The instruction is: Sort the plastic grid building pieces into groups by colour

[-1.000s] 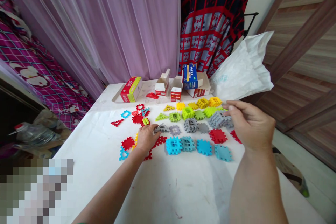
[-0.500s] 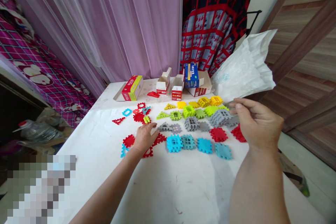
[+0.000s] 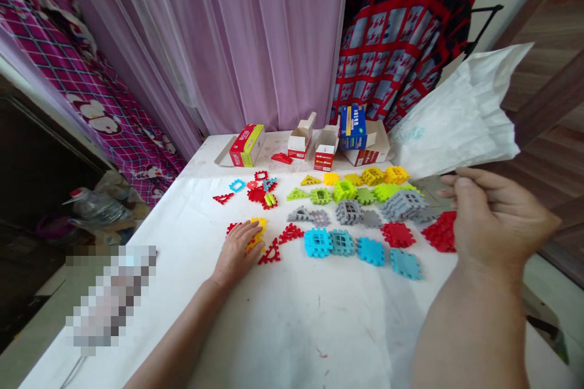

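Note:
My left hand (image 3: 237, 253) lies low over the left part of the table, fingers stretched out and thumb apart. Its fingers rest across a yellow plastic building piece (image 3: 260, 232), partly covered. A bit of a red piece (image 3: 232, 227) shows behind the fingers, and red triangular pieces (image 3: 291, 232) lie to the right. On the right, my right hand (image 3: 497, 225) is raised with thumb and fingers closed together; what they hold, if anything, I cannot make out. Near it are a stack of red pieces (image 3: 440, 232) and stacked grey pieces (image 3: 404, 203).
Rows of yellow (image 3: 373, 175), lime (image 3: 344, 191), grey (image 3: 349, 211) and blue pieces (image 3: 318, 242) cover the middle of the white table (image 3: 292, 316). Small boxes (image 3: 246, 146) stand behind. A white bag (image 3: 460, 115) leans at the back right.
My left hand has moved left and nearer, away from the grey triangular piece; the yellow piece now shows under its fingers. My right hand stays raised and closed. The view has shifted.

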Motion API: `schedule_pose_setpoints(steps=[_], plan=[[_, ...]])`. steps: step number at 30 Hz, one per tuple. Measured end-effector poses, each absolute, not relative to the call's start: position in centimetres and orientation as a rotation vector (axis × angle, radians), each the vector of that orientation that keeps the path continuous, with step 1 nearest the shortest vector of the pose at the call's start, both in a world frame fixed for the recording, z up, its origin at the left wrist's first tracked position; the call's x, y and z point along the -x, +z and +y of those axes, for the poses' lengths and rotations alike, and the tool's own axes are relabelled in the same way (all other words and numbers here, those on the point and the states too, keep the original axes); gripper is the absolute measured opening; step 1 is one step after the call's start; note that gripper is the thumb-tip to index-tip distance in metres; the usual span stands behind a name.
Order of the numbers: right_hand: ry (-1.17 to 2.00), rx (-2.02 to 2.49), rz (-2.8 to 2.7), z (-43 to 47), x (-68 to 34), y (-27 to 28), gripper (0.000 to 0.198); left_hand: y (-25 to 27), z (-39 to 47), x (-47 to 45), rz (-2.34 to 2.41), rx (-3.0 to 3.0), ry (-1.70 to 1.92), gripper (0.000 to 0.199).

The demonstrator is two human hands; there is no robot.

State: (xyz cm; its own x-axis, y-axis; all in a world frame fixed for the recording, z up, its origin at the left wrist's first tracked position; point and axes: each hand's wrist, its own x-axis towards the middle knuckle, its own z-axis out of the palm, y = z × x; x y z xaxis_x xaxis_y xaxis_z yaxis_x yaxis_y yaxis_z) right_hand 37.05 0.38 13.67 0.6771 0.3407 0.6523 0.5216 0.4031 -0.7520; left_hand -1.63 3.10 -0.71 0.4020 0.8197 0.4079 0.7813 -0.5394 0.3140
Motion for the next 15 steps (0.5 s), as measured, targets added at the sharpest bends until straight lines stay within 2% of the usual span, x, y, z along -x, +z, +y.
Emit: schedule_pose_setpoints(steps=[8,11,15], plan=[[-0.146,1.263,-0.922,0.2,-36.2,13.9,0.025,-0.7,-1.4,4.9,1.616,-2.607,0.925,0.019],[-0.131,1.285,-0.933,0.6,-36.3,13.4,0.025,-1.1,-1.5,6.2,1.704,-2.528,0.943,0.022],[-0.152,1.297,-0.974,0.8,-36.1,12.8,0.026,-1.3,-0.7,5.9,1.737,-2.512,0.771,0.033]])
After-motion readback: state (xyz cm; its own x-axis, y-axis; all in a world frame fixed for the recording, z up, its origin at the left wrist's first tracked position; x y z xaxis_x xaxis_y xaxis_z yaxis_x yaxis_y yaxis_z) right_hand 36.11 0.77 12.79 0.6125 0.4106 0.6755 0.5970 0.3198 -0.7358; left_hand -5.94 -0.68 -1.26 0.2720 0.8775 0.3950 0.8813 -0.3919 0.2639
